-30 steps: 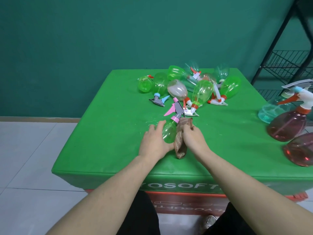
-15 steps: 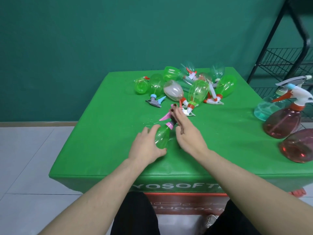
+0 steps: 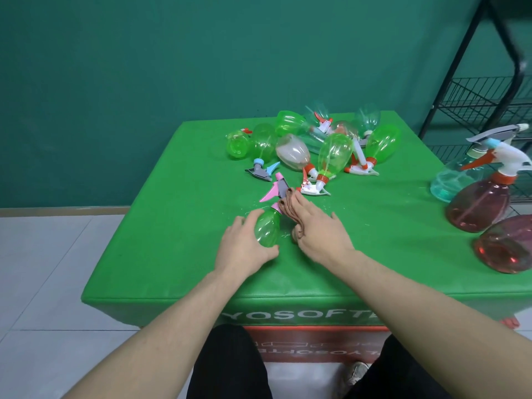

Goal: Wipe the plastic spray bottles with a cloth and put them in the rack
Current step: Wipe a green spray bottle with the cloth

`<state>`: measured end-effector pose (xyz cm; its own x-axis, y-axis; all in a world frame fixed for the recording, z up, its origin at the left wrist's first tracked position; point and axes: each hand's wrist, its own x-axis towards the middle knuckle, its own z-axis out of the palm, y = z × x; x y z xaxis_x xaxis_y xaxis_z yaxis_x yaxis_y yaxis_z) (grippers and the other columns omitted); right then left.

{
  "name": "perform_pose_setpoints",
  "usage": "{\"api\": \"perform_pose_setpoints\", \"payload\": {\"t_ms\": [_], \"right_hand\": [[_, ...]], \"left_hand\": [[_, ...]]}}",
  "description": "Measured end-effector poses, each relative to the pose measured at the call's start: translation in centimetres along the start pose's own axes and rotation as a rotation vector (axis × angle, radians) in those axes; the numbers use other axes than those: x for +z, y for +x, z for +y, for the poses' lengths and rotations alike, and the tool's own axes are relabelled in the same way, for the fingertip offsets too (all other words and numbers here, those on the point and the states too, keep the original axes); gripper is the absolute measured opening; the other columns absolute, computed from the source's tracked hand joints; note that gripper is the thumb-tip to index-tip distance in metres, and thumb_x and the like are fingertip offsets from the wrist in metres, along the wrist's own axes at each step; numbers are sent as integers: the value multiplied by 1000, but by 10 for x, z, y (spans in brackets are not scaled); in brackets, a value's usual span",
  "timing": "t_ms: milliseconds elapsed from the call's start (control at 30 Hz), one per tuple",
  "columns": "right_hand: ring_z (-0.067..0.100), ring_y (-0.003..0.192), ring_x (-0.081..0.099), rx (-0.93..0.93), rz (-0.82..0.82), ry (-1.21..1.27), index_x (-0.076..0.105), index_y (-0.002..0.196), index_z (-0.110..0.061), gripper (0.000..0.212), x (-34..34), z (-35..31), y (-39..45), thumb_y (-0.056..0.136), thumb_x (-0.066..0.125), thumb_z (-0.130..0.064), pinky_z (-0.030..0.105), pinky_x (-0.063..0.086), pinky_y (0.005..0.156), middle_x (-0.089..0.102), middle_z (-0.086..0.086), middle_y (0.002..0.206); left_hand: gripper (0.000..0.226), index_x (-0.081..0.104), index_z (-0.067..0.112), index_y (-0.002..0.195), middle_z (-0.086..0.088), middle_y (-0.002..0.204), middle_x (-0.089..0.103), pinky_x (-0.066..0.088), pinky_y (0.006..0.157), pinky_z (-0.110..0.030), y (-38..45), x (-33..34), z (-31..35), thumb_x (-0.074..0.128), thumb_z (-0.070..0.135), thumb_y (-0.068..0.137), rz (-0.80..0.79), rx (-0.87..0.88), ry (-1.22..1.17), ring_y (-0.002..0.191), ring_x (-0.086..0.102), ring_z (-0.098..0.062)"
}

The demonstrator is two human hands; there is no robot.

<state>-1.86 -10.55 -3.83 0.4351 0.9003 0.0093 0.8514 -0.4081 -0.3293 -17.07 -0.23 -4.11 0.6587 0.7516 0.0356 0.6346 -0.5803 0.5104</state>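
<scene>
A person's left hand (image 3: 244, 249) curls its grip around the base of a small green spray bottle (image 3: 267, 228) lying on its side on a green worktop (image 3: 178, 226). The bottle is see-through and looks empty; its pink and grey trigger head (image 3: 276, 190) points away from the person. The right hand (image 3: 319, 228) lies just right of the bottle, fingers loosely spread and mostly flat, pressing a brown cloth (image 3: 290, 214) against the bottle's neck and side.

Beyond this bottle, towards the far edge of the worktop, a pile of spray bottles (image 3: 316, 142) lies tumbled together, touching and overlapping: about nine, mostly green, a few clear or pale, all apparently empty. Right of the held bottle, well apart from it near the worktop's right edge, stand three larger bottles: two pink-red ones (image 3: 478, 205) and a pale blue one (image 3: 452, 177) behind them; any contents cannot be judged.

A black wire rack (image 3: 489, 96) stands off the worktop's far right corner; its visible shelves hold no bottles. Bare green surface lies left of the held bottle and between it and the large bottles. The near edge sits just behind both wrists
</scene>
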Motion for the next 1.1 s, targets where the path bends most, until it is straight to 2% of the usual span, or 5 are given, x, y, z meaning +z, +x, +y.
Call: {"api": "perform_pose_setpoints", "payload": {"t_ms": [233, 367, 600, 900, 1100], "right_hand": [[6, 64, 56, 248, 133, 632, 41, 145, -41, 47, -7, -4, -7, 106, 34, -15, 16, 44, 57, 65, -3, 95], [22, 77, 59, 581, 122, 1100, 57, 96, -13, 23, -9, -10, 0, 105, 36, -19, 37, 52, 78, 60, 6, 84], [20, 69, 65, 609, 149, 1749, 64, 94, -7, 17, -23, -50, 3, 95, 47, -7, 29, 52, 63, 70, 9, 82], [22, 86, 59, 267, 120, 688, 57, 101, -20, 24, -19, -41, -2, 105, 33, -19, 31, 45, 76, 63, 2, 91], [30, 98, 68, 501, 8, 966, 62, 101, -13, 29, -12, -18, -9, 106, 35, -24, 49, 53, 98, 72, 14, 101]], "left_hand": [[82, 42, 36, 141, 4, 122, 58, 52, 75, -26, 3, -3, -10, 87, 39, 72, 49, -44, -262, 97, 61, -14], [84, 41, 36, 141, 6, 126, 57, 41, 72, -16, -2, -2, -10, 88, 40, 72, 71, -44, -327, 102, 57, -10], [94, 39, 35, 149, -1, 138, 50, 43, 101, -31, -4, 7, 6, 89, 46, 70, 75, -7, -302, 123, 52, -17], [92, 37, 40, 152, 1, 136, 39, 49, 88, -26, 0, 2, 4, 86, 43, 75, 21, 5, -232, 104, 58, -15], [76, 45, 37, 145, 10, 121, 58, 44, 68, -4, 3, -1, -6, 84, 21, 81, -20, -58, -672, 101, 62, -3]]}}
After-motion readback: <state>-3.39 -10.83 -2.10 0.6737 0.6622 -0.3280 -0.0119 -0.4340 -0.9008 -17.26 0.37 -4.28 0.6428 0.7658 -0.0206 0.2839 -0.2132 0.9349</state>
